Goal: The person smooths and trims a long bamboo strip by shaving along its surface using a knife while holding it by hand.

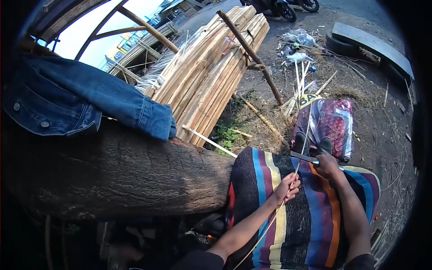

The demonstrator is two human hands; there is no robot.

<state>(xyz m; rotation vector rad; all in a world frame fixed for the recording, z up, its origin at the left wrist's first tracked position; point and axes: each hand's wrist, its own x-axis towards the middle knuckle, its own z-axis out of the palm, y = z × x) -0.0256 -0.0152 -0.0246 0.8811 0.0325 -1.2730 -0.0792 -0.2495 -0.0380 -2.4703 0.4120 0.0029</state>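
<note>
Over my lap lies a striped cloth [319, 216]. My left hand [287, 189] is closed around a long thin wooden strip [272, 221], which runs from the bottom of the view up past my shoes. In my right hand [327, 165] is the handle of a knife, its broad blade [304, 157] pointing left across the strip. Whether the blade's edge touches the strip I cannot tell. Beyond the cloth, my dark shoes [325, 146] rest on a patterned red and dark sheet [330, 118].
A thick log [148, 175] lies at my left, with a denim jacket [90, 92] draped on it. Behind stands a stack of long wooden planks [211, 67] beside a leaning pole [252, 54]. Plastic litter [299, 38], a board on tires [373, 42] and parked motorbikes [286, 10] are farther off.
</note>
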